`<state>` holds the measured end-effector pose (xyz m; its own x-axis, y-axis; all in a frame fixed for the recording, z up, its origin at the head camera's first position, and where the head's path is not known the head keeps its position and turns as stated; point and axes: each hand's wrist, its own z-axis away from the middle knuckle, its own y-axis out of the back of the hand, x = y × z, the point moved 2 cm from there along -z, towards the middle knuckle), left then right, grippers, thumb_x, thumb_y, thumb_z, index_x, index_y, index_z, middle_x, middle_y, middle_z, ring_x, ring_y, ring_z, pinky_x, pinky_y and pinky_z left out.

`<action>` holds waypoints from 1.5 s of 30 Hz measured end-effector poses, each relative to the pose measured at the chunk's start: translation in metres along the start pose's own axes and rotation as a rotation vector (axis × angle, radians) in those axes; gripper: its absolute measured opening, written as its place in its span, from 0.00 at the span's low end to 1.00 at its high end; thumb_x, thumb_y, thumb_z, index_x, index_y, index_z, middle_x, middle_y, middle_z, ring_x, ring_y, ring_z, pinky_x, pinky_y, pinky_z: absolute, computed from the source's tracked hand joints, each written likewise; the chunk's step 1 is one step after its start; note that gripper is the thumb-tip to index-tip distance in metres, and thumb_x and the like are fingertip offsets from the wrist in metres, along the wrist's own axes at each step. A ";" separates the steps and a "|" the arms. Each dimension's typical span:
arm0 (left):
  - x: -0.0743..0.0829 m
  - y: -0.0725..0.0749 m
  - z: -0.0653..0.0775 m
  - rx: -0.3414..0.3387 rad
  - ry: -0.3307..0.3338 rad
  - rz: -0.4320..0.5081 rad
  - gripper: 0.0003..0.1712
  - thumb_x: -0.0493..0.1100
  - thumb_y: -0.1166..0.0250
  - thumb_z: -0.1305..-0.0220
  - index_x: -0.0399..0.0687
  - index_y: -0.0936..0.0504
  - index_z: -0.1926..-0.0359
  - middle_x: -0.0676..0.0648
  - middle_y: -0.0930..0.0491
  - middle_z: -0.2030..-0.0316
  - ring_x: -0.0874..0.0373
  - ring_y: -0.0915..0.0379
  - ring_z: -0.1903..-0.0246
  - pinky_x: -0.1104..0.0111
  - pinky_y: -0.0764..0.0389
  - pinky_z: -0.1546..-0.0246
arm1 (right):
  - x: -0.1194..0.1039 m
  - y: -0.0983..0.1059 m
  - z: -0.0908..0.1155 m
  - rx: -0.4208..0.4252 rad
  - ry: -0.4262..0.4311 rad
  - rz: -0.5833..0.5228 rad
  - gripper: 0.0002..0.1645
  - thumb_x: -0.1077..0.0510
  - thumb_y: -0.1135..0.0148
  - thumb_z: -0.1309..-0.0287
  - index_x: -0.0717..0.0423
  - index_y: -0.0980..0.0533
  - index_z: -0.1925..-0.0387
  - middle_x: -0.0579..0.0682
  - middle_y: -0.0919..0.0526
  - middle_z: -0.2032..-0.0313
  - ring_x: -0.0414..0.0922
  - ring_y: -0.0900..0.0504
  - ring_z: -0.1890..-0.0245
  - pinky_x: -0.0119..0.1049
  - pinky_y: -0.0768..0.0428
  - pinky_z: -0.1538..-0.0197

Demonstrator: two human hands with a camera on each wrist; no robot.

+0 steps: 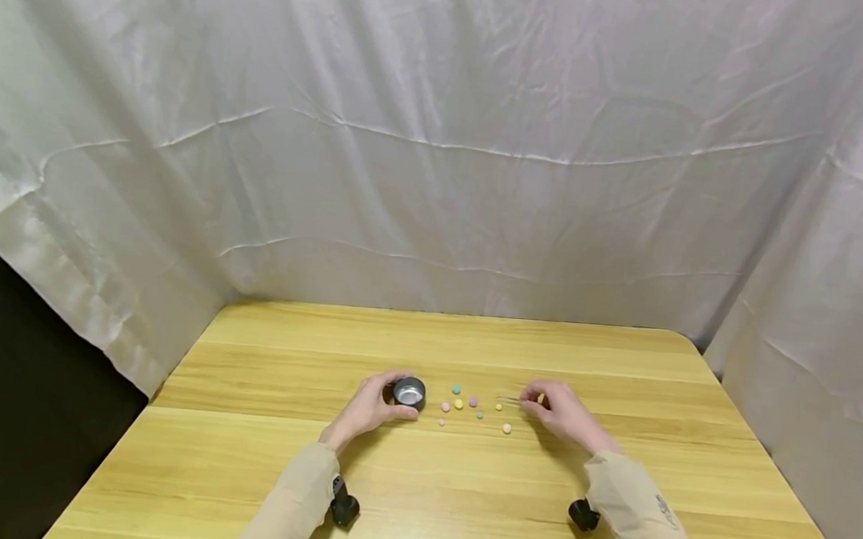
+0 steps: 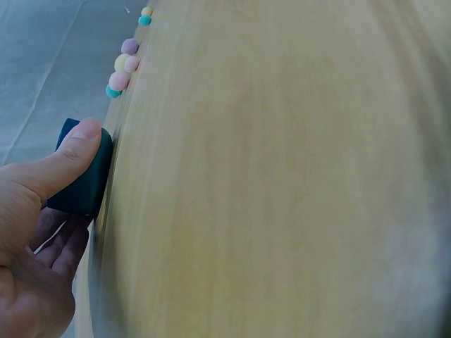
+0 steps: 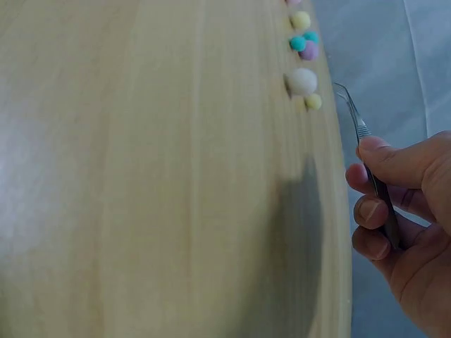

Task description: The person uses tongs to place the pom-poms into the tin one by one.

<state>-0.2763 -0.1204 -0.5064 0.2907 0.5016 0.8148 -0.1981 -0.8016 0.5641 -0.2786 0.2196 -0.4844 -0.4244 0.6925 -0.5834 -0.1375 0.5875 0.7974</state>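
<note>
Your right hand (image 1: 559,408) is pinching the tweezers (image 3: 361,125) between thumb and fingers, the bent tips standing slightly apart and carrying nothing visible. Your left hand (image 1: 369,405) is curling round the dark cup (image 1: 410,392), which is sitting mouth-up left of the scattered balls. The small yellow ball (image 1: 499,407) is lying just beside the tips on the bench (image 1: 460,505); the step in hand appears to be gripping it. For sound work, you should be straddling its middle and squeezing only lightly, as such a ball is probably prone to springing away. You should also be holding the cup steady.

Other items: the white ball (image 1: 506,428) is lying nearer you. The purple ball (image 1: 473,401) and larger teal ball (image 1: 456,389) are lying between tips and cup, so a low crossing would be risking knocks. A black wrist camera (image 1: 584,515) is jutting from your right sleeve (image 1: 629,500), well apart from the balls.
</note>
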 end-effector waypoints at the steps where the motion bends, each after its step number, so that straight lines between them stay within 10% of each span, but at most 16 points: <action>1: 0.000 0.000 0.000 -0.001 0.000 -0.001 0.37 0.43 0.22 0.46 0.39 0.24 0.36 0.39 0.18 0.42 0.43 0.23 0.42 0.47 0.25 0.37 | 0.001 0.000 0.001 -0.005 -0.007 0.001 0.03 0.65 0.37 0.36 0.59 0.18 0.65 0.48 0.16 0.69 0.32 0.29 0.75 0.26 0.28 0.70; 45: 0.000 0.000 0.000 0.009 0.031 -0.033 0.36 0.44 0.22 0.46 0.44 0.22 0.37 0.42 0.17 0.44 0.45 0.24 0.42 0.46 0.27 0.37 | 0.008 -0.004 0.005 -0.011 -0.050 0.012 0.04 0.64 0.37 0.36 0.57 0.17 0.65 0.47 0.18 0.71 0.33 0.30 0.76 0.26 0.31 0.71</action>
<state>-0.2761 -0.1203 -0.5067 0.2673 0.5372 0.8000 -0.1801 -0.7877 0.5892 -0.2772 0.2247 -0.4930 -0.3810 0.7198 -0.5802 -0.1424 0.5744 0.8061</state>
